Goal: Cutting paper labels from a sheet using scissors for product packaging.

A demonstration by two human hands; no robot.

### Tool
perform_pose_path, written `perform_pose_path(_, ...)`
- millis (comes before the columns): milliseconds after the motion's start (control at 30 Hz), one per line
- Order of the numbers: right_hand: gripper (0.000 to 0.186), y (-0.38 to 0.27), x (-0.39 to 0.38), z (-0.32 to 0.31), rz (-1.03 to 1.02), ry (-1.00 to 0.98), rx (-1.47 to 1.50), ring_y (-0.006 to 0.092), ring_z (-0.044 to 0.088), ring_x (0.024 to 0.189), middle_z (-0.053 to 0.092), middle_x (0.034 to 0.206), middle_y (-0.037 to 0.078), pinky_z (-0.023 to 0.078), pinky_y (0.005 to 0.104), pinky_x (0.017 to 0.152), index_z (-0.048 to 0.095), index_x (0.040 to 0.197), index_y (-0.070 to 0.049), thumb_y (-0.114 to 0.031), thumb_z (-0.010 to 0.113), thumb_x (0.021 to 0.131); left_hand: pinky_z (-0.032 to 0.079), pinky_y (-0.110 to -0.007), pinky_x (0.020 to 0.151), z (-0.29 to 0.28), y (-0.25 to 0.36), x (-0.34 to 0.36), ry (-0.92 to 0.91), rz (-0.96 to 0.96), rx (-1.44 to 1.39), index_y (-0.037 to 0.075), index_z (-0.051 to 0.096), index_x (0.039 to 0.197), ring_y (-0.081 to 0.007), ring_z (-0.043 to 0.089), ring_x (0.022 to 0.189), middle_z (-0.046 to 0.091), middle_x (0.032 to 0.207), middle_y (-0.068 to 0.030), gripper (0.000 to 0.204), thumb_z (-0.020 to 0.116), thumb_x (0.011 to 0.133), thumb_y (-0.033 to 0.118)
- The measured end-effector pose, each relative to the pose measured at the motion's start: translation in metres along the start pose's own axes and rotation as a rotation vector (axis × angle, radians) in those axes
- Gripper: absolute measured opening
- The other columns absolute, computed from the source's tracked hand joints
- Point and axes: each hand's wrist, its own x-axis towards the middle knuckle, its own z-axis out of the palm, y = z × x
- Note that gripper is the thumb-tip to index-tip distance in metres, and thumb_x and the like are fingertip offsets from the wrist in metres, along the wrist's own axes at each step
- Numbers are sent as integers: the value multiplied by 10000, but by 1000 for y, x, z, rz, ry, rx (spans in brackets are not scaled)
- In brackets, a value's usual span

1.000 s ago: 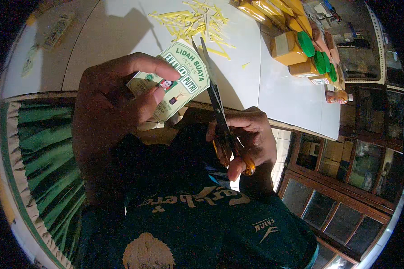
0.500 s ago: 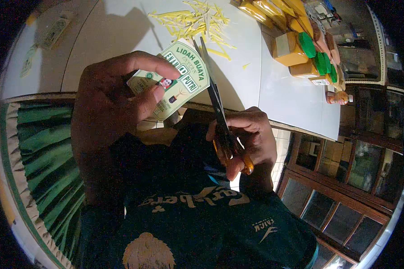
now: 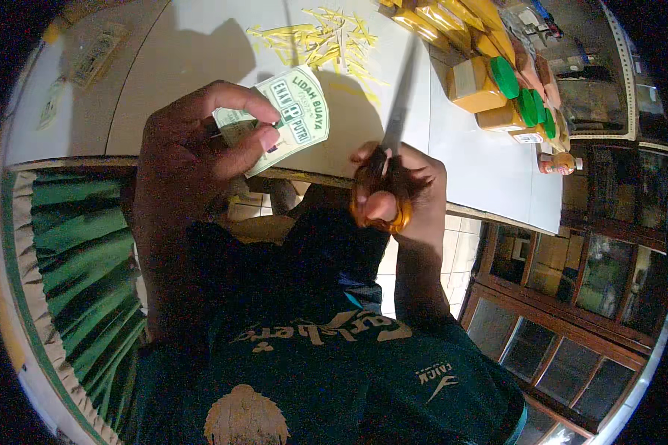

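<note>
Scissors (image 3: 395, 127) (orange-handled) apart from label (image 3: 301, 115)

In my left fingers (image 3: 237, 100) I find a thin label (image 3: 304, 119), paper by its look, smooth with a slight sheen; the scissors (image 3: 398, 111) in my right fingers (image 3: 382, 206) show grey metal blades and glossy amber handles, apparently plastic. The surface (image 3: 490, 167) is smooth and mildly reflective, bearing matt strips (image 3: 323, 41) that look like paper and tubs (image 3: 469, 85) of seeming plastic with smooth lids (image 3: 504, 78). I further note pleated cloth in the curtain (image 3: 82, 274), matt cloth in my shirt (image 3: 326, 386), and wood framing glass panes on the cabinet (image 3: 551, 340).
</note>
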Motion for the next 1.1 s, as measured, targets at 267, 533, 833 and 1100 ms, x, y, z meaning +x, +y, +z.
perform_pose_path(267, 700, 5, -8, 17, -50, 131, 22, 138, 602, 651, 630, 755, 79, 483, 254, 576, 575, 1079, 54, -320, 864, 562, 529, -279, 643, 1, -2, -15, 46, -249, -228, -13, 593, 930, -182, 621, 747, 615, 908, -112, 161, 615, 783, 49)
perform_pose_path(533, 735, 17, 1, 4, -198, -71, 202, 184, 601, 713, 605, 806, 110, 465, 290, 640, 522, 1113, 75, -364, 834, 614, 533, -263, 628, 7, -11, -6, 3, -229, -371, -19, 598, 980, -158, 638, 742, 612, 944, -110, 199, 647, 810, 72)
perform_pose_path(833, 685, -1, -2, 14, -153, -97, 126, 166, 585, 782, 611, 835, 85, 464, 298, 723, 538, 1102, 76, -360, 811, 650, 492, -231, 624, -2, 7, -9, 48, -211, -239, 3, 627, 996, -115, 631, 708, 642, 916, -74, 190, 635, 822, 79)
perform_pose_path(1100, 588, 7, -13, 17, -184, 46, -148, 105, 576, 764, 613, 767, 30, 453, 255, 701, 616, 1053, 6, -198, 875, 566, 492, -244, 635, 7, 12, -14, 135, -62, -244, -1, 626, 925, -128, 619, 783, 621, 908, -75, 158, 649, 807, 103)
